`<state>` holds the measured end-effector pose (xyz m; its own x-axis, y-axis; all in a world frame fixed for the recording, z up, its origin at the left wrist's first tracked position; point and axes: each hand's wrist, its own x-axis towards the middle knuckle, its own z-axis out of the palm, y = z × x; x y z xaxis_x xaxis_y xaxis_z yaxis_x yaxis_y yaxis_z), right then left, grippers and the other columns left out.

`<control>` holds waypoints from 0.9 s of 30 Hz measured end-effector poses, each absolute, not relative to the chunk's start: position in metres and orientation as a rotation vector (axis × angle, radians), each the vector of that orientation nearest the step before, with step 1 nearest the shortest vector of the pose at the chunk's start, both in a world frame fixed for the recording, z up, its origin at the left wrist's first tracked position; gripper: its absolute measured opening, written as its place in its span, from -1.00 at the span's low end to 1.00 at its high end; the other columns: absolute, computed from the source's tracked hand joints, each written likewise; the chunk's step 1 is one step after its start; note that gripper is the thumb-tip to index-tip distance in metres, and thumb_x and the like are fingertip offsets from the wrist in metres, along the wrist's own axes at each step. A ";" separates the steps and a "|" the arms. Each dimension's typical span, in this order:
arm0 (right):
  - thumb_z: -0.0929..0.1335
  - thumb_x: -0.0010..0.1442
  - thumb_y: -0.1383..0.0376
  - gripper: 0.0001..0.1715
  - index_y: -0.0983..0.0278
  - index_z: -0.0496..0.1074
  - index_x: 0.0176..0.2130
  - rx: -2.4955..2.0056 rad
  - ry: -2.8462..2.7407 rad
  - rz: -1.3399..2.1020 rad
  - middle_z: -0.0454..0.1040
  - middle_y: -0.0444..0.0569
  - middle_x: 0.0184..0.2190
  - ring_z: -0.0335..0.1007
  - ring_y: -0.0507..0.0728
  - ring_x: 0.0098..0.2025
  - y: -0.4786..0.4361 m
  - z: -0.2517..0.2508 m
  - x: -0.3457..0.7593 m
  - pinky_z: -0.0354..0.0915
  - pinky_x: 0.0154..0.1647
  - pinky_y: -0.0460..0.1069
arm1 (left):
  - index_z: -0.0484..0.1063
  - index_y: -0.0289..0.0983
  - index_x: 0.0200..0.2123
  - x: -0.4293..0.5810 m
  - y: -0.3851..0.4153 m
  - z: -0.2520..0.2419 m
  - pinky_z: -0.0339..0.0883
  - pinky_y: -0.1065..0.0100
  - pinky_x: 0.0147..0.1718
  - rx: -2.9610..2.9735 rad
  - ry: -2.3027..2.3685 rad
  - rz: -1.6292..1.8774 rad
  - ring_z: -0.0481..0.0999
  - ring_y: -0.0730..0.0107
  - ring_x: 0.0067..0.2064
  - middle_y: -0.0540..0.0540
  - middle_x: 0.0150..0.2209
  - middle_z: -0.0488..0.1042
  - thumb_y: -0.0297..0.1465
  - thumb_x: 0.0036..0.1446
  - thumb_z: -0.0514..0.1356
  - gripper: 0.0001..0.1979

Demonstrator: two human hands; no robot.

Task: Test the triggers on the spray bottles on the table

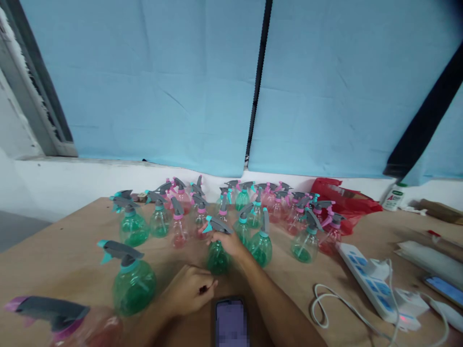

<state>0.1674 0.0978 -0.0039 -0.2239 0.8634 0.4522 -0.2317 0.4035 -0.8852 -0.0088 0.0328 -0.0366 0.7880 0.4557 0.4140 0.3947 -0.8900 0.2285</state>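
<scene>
My right hand (224,242) is closed around the neck of a green spray bottle (218,260) with a grey and turquoise trigger head, which stands upright at the middle of the table. My left hand (191,290) rests loosely curled just in front and to the left of that bottle, and a dark gap shows between its bent fingers. Further left stands another green spray bottle (133,287). A pink spray bottle (90,327) is partly cut off at the lower left. Just right of my right forearm is a green spray bottle (261,248).
Several green and pink spray bottles crowd the back of the wooden table (68,255). A phone (231,323) lies between my forearms. To the right are a power strip (369,282) with white cables, a red plastic bag (347,202) and a white bottle (394,197).
</scene>
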 end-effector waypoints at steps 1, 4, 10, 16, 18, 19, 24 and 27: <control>0.34 -0.06 0.27 -0.68 0.19 0.59 -0.27 -0.619 -1.427 1.132 0.62 -0.12 -0.40 0.56 0.14 -0.36 0.098 -0.004 0.167 0.48 -0.34 0.00 | 0.07 -0.25 -0.56 -0.009 0.033 -0.037 -0.04 0.34 -0.48 2.847 0.680 0.705 0.21 0.51 -0.56 0.07 -0.61 0.22 -0.47 0.35 0.05 -0.61; 0.34 -0.06 0.26 -0.77 0.20 0.56 -0.35 -0.690 -1.375 1.148 0.59 -0.11 -0.45 0.54 0.14 -0.40 0.097 -0.006 0.166 0.48 -0.38 0.00 | 0.08 -0.25 -0.57 -0.009 0.033 -0.038 -0.05 0.33 -0.49 2.833 0.679 0.690 0.21 0.50 -0.56 0.07 -0.61 0.22 -0.46 0.35 0.06 -0.60; 0.35 -0.06 0.29 -0.67 0.17 0.61 -0.26 -0.603 -1.433 1.106 0.64 -0.11 -0.36 0.55 0.14 -0.36 0.097 -0.005 0.168 0.49 -0.31 0.01 | 0.11 -0.25 -0.58 -0.009 0.033 -0.038 -0.05 0.34 -0.49 2.846 0.685 0.709 0.21 0.50 -0.57 0.07 -0.61 0.23 -0.47 0.36 0.07 -0.59; 0.34 -0.03 0.29 -0.62 0.19 0.62 -0.20 -0.694 -1.392 1.119 0.63 -0.10 -0.42 0.54 0.15 -0.42 0.092 -0.001 0.166 0.48 -0.38 0.01 | 0.13 -0.24 -0.57 -0.009 0.033 -0.035 -0.02 0.35 -0.47 2.855 0.670 0.685 0.25 0.49 -0.56 0.06 -0.60 0.26 -0.47 0.35 0.06 -0.61; 0.33 -0.03 0.27 -0.64 0.20 0.62 -0.22 -0.715 -1.418 1.125 0.62 -0.09 -0.44 0.55 0.16 -0.40 0.092 0.000 0.166 0.48 -0.36 0.01 | 0.13 -0.24 -0.57 -0.009 0.032 -0.035 -0.02 0.35 -0.47 2.857 0.663 0.681 0.25 0.48 -0.55 0.05 -0.60 0.27 -0.48 0.35 0.05 -0.61; 0.33 -0.03 0.26 -0.65 0.19 0.62 -0.24 -0.709 -1.435 1.122 0.62 -0.10 -0.43 0.56 0.16 -0.38 0.092 0.000 0.166 0.49 -0.33 0.02 | 0.13 -0.24 -0.57 -0.009 0.032 -0.034 -0.02 0.35 -0.47 2.855 0.665 0.680 0.25 0.49 -0.55 0.06 -0.60 0.27 -0.48 0.36 0.05 -0.61; 0.35 0.01 0.21 -0.73 0.16 0.61 -0.29 -0.691 -1.471 1.075 0.61 -0.13 -0.46 0.56 0.16 -0.37 0.095 -0.003 0.169 0.51 -0.26 0.04 | 0.13 -0.25 -0.57 -0.009 0.032 -0.035 -0.05 0.35 -0.49 2.841 0.667 0.682 0.23 0.48 -0.55 0.05 -0.60 0.25 -0.47 0.37 0.06 -0.59; 0.37 0.03 0.22 -0.78 0.17 0.61 -0.32 -0.727 -1.427 1.032 0.59 -0.14 -0.50 0.51 0.14 -0.46 0.096 -0.004 0.165 0.49 -0.34 0.02 | 0.13 -0.25 -0.58 -0.009 0.032 -0.035 -0.05 0.34 -0.49 2.845 0.666 0.680 0.22 0.49 -0.55 0.06 -0.60 0.25 -0.47 0.37 0.07 -0.59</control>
